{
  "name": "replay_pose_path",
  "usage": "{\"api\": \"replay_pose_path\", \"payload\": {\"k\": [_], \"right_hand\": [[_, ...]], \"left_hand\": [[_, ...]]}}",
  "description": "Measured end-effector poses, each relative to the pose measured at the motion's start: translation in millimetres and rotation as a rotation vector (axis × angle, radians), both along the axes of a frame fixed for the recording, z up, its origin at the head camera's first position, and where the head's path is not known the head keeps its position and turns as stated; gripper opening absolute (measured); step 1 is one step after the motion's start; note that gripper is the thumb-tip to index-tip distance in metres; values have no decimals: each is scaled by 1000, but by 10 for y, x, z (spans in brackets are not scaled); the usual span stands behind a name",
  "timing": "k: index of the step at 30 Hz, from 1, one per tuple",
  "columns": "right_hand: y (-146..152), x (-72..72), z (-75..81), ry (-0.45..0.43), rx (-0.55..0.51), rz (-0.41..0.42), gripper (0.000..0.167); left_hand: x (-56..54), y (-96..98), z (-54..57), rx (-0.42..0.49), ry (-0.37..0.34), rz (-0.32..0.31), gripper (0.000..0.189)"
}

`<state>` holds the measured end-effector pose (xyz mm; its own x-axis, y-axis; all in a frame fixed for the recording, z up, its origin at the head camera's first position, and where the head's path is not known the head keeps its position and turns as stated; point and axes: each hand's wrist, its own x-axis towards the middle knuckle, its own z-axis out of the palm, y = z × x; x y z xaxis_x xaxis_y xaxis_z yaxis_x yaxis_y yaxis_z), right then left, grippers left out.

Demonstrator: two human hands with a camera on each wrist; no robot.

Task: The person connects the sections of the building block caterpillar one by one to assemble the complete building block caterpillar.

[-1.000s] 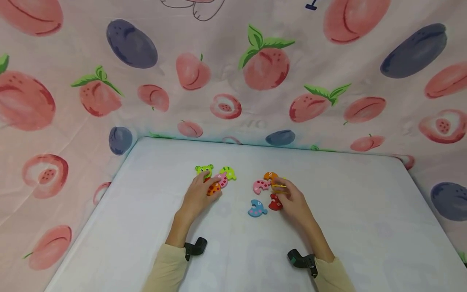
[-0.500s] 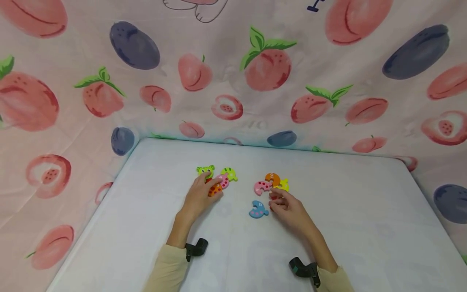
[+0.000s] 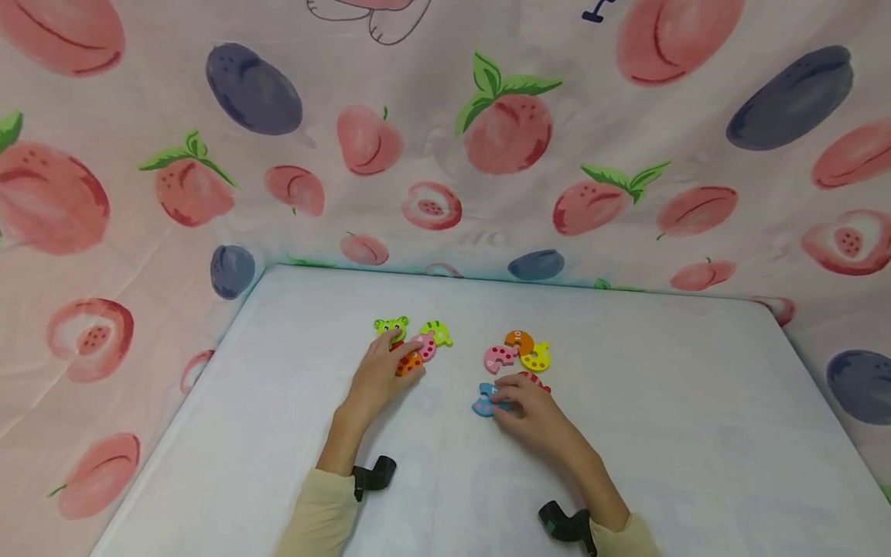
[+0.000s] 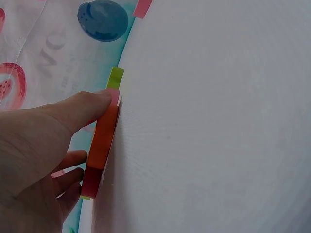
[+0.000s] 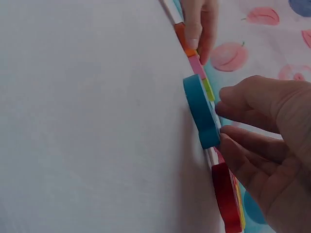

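Observation:
My left hand (image 3: 376, 377) rests over a joined row of puzzle pieces, its fingers spread on them. The row has a green animal-head piece (image 3: 391, 323), a red piece (image 4: 92, 182), an orange spotted piece (image 3: 411, 362), a pink spotted piece (image 3: 426, 348) and a green striped piece (image 3: 438, 333). In the left wrist view the thumb lies at the pink piece's edge. My right hand (image 3: 539, 418) reaches over a blue fish-shaped piece (image 3: 482, 406), fingertips right at it; in the right wrist view its fingers are apart beside the blue piece (image 5: 198, 110).
Beyond the right hand lie a red piece (image 3: 534, 380), a yellow piece (image 3: 536, 358), an orange piece (image 3: 518, 340) with a number and a pink spotted piece (image 3: 497, 357). A white table (image 3: 696, 433) carries everything. Fruit-print cloth (image 3: 431, 124) hangs behind and at the left.
My right hand has moved from the yellow piece past the red one, leftward and nearer to me, to the blue piece. The red piece now lies turned below the yellow. The left hand stays put.

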<state>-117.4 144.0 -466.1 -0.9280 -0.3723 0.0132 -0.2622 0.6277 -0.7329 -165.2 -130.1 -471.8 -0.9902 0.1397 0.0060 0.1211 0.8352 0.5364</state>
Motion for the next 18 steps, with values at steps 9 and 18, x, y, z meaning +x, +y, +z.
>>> {"api": "replay_pose_path", "payload": {"k": [9,18], "right_hand": [[-146,79,6,24,88,-22,17],[-230,94,-1,0,100,-78,16]], "left_hand": [[2,2,13,-10,32,-12,40],[-19,-5,8,-18,55,-19,35]]}}
